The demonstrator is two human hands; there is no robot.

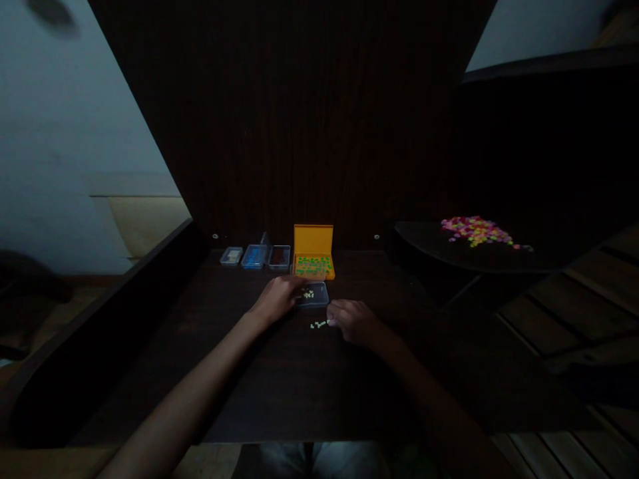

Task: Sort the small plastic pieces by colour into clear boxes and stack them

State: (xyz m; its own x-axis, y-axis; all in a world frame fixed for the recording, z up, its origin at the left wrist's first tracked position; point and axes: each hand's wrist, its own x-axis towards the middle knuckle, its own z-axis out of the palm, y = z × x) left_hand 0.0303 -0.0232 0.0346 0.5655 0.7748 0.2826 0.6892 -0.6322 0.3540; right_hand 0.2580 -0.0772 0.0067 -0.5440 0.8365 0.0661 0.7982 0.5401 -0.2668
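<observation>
On the dark tabletop lies a clear plastic box [319,293] with several small pale pieces [308,293] inside. My left hand [278,297] is closed at the box's left end, its fingertips over the rim and partly hidden. Just in front of the box, a short line of small pale pieces [318,324] rests on the table. At the right end of that line my right hand [351,319] is closed in a pinch, with a tiny pale piece at its fingertips. Behind the clear box stands an open yellow case [313,239] with green pieces in its base.
Three small clear boxes stand left of the yellow case: one with pale contents [231,256], one with blue [254,256], one with dark reddish [279,257]. A dark panel [299,120] rises behind. Colourful small pieces [476,231] lie heaped on a dark side surface [424,239] at right.
</observation>
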